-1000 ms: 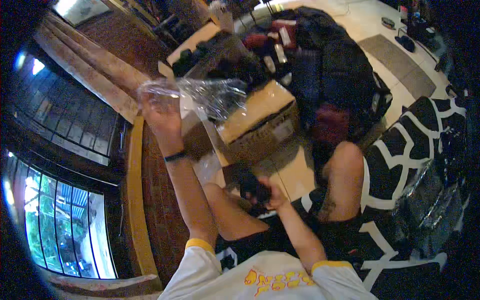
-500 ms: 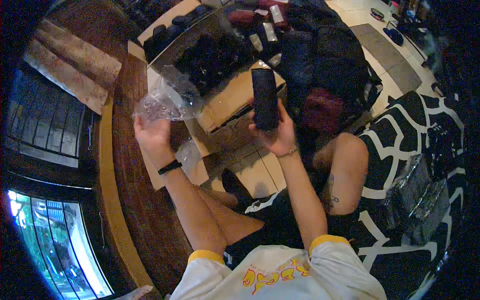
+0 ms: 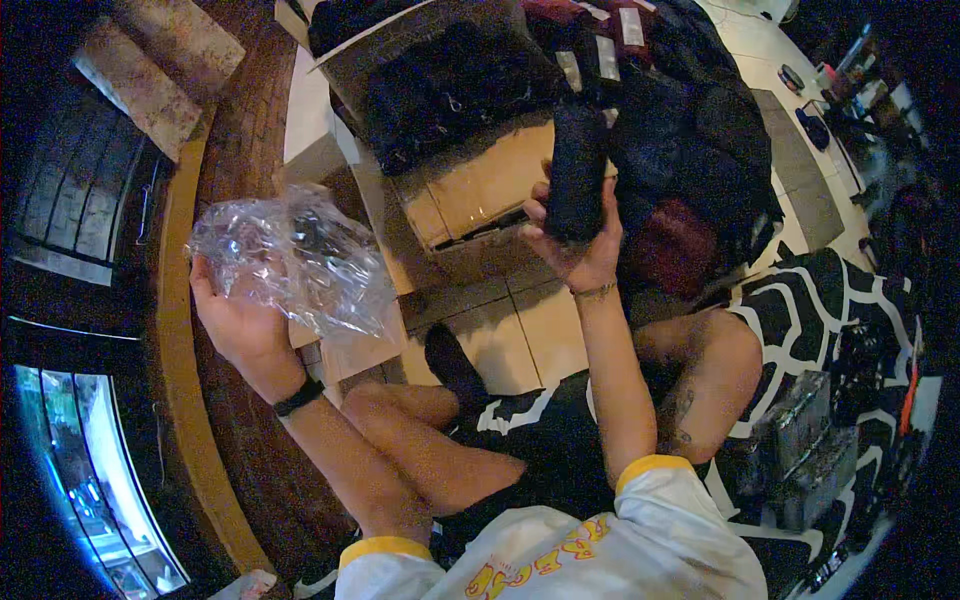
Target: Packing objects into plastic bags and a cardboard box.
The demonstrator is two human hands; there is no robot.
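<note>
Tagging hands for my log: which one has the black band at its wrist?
The left hand, at the clear plastic: its wrist wears the black band. The right hand, gripping the dark cylindrical item, shows only a thin bracelet.

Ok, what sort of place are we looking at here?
Probably a room in a home, perhaps one where goods are also kept: there's a barred window at lower left, a black-and-white patterned cloth on the right, and an open box of dark things ahead.
</note>
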